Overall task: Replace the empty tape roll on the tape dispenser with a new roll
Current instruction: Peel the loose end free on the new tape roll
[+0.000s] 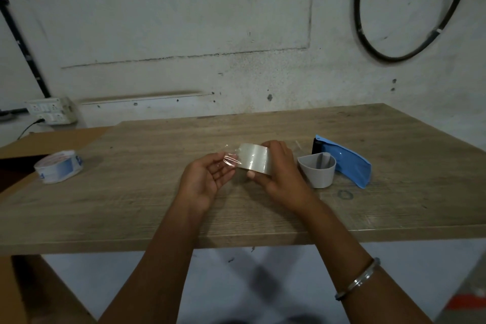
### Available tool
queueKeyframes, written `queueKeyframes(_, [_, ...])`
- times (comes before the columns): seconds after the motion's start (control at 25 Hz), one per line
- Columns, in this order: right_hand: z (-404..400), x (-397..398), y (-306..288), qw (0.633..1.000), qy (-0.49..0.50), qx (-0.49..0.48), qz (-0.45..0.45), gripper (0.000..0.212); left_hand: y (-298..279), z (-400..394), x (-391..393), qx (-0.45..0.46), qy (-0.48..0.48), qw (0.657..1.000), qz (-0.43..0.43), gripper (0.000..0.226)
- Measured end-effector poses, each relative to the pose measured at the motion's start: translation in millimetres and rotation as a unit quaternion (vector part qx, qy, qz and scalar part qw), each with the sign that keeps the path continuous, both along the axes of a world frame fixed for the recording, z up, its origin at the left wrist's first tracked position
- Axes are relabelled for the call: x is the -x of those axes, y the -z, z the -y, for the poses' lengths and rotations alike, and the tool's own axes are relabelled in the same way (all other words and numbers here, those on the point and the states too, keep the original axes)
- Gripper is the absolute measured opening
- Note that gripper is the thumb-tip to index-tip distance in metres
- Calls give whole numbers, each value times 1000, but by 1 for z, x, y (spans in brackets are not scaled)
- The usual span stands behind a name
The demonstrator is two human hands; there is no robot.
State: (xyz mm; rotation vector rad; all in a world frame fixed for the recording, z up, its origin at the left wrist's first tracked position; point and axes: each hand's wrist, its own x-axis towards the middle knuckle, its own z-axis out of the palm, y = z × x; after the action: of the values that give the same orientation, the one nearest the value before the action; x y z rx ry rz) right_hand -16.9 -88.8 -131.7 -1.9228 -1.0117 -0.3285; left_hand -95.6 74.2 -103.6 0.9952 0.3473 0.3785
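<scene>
A clear tape roll [256, 158] is held above the middle of the wooden table [157, 213]. My right hand [282, 173] grips it from the right, thumb under the roll. My left hand [207, 179] pinches the crinkled loose tape end [231, 160] at the roll's left edge. The blue tape dispenser [347, 160] lies on its side at the right, with its grey core holder [317, 169] facing me and bare. A flattened white and blue tape core [60, 166] lies at the table's left.
A brown cardboard box [39, 144] sits at the left edge of the table. A wall socket box [51, 110] and black cables are behind. The table's front edge runs just under my forearms.
</scene>
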Motion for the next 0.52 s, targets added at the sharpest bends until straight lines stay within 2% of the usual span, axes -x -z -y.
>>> queueKeyframes(0.16, [1,-2,1,1000,22,-3,-16,51,1,4,0,-41,6,999,31,12])
queueKeyframes(0.36, [-4,2,0,991,88,42,91,59,5,15,1,-159,3,986,50,16])
queueKeyframes(0.52, [-3,2,1,988,68,82,109,71,5,13,2,-176,-49,982,49,17])
